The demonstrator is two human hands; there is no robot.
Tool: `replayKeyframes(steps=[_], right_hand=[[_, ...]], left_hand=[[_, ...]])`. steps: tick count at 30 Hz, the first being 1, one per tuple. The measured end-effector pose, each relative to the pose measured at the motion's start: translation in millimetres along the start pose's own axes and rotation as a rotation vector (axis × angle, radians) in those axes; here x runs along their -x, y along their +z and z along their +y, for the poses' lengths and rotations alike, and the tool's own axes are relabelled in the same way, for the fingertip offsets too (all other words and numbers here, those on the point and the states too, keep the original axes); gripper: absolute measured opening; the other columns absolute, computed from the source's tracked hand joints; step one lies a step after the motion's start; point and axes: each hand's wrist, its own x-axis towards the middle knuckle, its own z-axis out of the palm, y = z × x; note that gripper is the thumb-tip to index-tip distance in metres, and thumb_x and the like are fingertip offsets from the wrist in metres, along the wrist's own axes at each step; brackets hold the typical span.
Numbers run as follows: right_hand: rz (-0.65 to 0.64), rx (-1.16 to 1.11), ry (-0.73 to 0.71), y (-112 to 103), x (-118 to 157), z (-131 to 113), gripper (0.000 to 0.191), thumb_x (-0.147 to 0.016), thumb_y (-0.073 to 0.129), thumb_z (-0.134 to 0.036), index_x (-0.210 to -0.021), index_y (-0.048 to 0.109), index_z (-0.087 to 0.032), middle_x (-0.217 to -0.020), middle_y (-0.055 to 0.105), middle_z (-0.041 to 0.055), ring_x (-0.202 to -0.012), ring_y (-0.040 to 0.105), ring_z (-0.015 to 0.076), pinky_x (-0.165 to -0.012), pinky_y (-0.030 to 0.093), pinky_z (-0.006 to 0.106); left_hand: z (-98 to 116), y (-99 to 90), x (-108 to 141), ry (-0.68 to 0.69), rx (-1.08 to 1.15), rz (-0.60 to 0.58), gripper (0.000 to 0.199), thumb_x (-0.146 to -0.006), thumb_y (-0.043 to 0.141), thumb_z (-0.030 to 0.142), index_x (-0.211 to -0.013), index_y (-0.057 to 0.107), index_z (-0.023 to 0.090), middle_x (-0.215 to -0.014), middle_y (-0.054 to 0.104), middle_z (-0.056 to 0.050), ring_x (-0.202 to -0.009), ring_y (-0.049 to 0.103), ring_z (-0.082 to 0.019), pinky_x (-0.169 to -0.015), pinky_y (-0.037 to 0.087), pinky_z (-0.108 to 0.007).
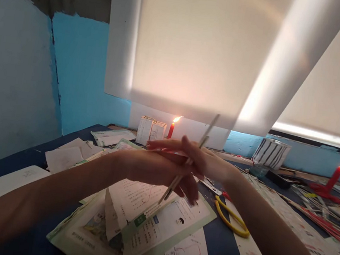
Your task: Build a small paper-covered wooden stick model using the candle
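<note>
My left hand (152,168) and my right hand (199,160) are crossed in front of me, above the papers. The right hand's fingers lie over the back of the left, and the left fingertips point down to the right, slightly blurred. Thin pale sticks (210,129) run diagonally between the hands, pressed between them. Their top ends rise above my right hand and their lower ends hang over a green-edged printed sheet (172,228). How each finger meets the sticks is partly hidden. To the right below my hands lie scissors with yellow handles (246,234).
A lit red candle (171,131) burns close behind my hands, beside small white paper boxes (144,131). Another lit red candle (335,179) stands far right, near a striped paper box (271,154) and a black object (279,179). Loose papers (65,157) cover the dark blue table (219,251).
</note>
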Motion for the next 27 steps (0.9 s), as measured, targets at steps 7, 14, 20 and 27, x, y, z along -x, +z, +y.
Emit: replayKeyframes(steps=[7,14,20,27], right_hand=[[0.656,0.106,0.152,-16.9,77.3,17.6,0.067,-0.086,0.025,-0.072,-0.073,0.065,-0.020,-0.052,0.037,-0.0026,-0.044,0.036,0.0087,-0.041,0.029,0.023],[0.421,0.110,0.542,3.6,95.4,77.1,0.061,-0.084,0.032,-0.070,-0.064,0.055,-0.018,-0.049,0.039,-0.0037,-0.045,0.035,0.0087,-0.042,0.025,0.023],[0.319,0.212,0.503,7.6,90.0,91.2,0.048,-0.083,0.046,-0.060,-0.061,0.051,-0.018,-0.051,0.034,-0.0056,-0.048,0.031,0.0076,-0.045,0.022,0.023],[0.131,0.210,0.578,5.3,89.5,86.9,0.048,-0.085,0.045,-0.059,-0.068,0.061,-0.017,-0.051,0.040,-0.0042,-0.047,0.035,0.0079,-0.044,0.026,0.022]], left_hand=[[-0.6,-21.9,58.3,-0.007,-0.363,0.619,0.045,-0.083,0.057,0.041,-0.124,0.050,0.023,-0.124,0.060,-0.008,-0.118,0.052,-0.025,-0.090,0.046,-0.033],[-66.2,-62.9,74.1,-0.073,-0.374,0.908,0.038,-0.082,0.051,0.037,-0.113,0.054,0.016,-0.092,0.071,0.009,-0.104,0.062,-0.019,-0.078,0.042,-0.036],[-105.4,-83.8,76.1,-0.094,-0.370,0.907,0.039,-0.078,0.051,0.041,-0.110,0.056,0.019,-0.084,0.071,0.015,-0.103,0.061,-0.019,-0.074,0.041,-0.039],[-101.6,-77.6,78.5,-0.151,-0.321,0.826,0.034,-0.078,0.054,0.044,-0.103,0.060,0.022,-0.083,0.071,0.015,-0.101,0.063,-0.018,-0.076,0.041,-0.041]])
